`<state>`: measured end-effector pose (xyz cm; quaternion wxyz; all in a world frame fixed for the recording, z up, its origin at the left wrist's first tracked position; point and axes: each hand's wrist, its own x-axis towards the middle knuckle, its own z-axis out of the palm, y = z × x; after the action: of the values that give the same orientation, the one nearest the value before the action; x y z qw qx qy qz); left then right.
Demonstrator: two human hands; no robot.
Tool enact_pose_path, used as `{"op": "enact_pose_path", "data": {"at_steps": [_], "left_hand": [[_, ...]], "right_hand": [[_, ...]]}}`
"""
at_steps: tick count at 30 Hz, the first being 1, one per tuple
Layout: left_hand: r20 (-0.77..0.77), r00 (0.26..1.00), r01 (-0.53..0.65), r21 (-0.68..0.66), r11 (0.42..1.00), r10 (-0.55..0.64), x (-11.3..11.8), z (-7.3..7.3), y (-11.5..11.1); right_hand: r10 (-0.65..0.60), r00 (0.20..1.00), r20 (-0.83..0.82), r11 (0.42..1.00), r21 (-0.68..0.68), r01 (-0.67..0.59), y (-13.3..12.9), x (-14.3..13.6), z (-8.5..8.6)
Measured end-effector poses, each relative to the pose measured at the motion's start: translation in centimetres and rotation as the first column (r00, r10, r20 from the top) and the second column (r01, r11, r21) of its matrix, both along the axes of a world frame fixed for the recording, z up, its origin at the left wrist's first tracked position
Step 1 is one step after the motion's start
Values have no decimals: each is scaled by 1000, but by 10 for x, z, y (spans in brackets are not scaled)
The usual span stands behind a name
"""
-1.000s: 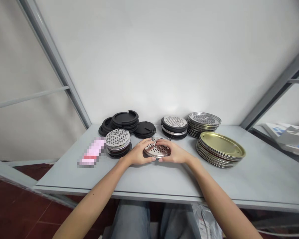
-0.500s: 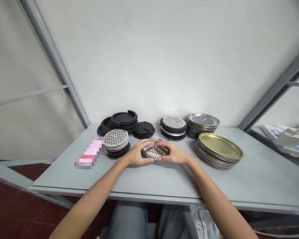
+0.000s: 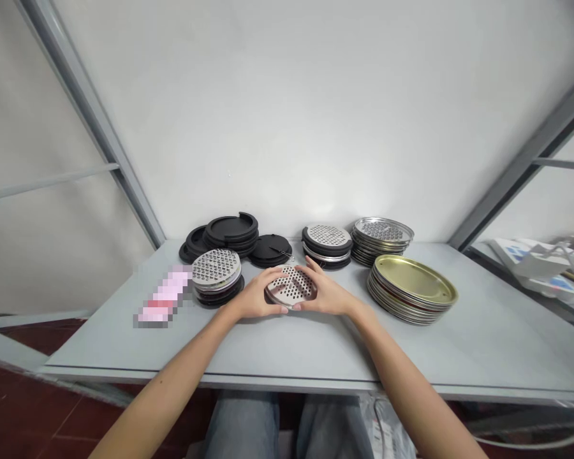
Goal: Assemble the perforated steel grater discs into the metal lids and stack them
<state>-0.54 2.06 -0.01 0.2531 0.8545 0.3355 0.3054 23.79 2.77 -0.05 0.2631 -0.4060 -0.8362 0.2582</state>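
Observation:
Between my hands lies a round metal grater [image 3: 291,287], a disc full of holes, close to the tabletop. My left hand [image 3: 258,296] curves round its left edge, thumb at the front and fingers at the far side. On the right edge my right hand [image 3: 329,294] grips it the same way, with one finger raised off the rim. Just left of my left hand stands a stack of grater discs [image 3: 216,268] over black pieces. Behind the held grater are flat black discs [image 3: 270,247] with a thin wire loop on top.
Black ring-shaped holders [image 3: 232,226] are piled at the back left. A grater disc in a black holder [image 3: 327,236] tops a stack at the back centre. Silver-rimmed graters [image 3: 383,231] and gold-coloured round lids [image 3: 414,280] are stacked on the right. The table's front edge [image 3: 291,382] crosses before my legs.
The view has shifted slightly, so everything sits further left. The fingers of my right hand have lifted and spread, uncovering more of the grater's face. Both hands stay around it.

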Motion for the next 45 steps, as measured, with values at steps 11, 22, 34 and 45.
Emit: {"op": "enact_pose_path", "data": {"at_steps": [11,22,34,45], "left_hand": [[-19,1000,0,41,999,1,0,-1,0],[-40,999,-23,34,999,24,0,4,-3],[-242,968,-65,21,998,68,-2,-1,-3],[-183,980,-77,34,996,82,0,-2,-3]], "right_hand": [[11,998,-62,992,130,-2,0,-3,3],[18,995,-102,965,263,9,-1,0,11],[67,997,31,987,141,-70,-2,-4,9],[42,996,-80,994,104,-33,-2,-4,11]]}}
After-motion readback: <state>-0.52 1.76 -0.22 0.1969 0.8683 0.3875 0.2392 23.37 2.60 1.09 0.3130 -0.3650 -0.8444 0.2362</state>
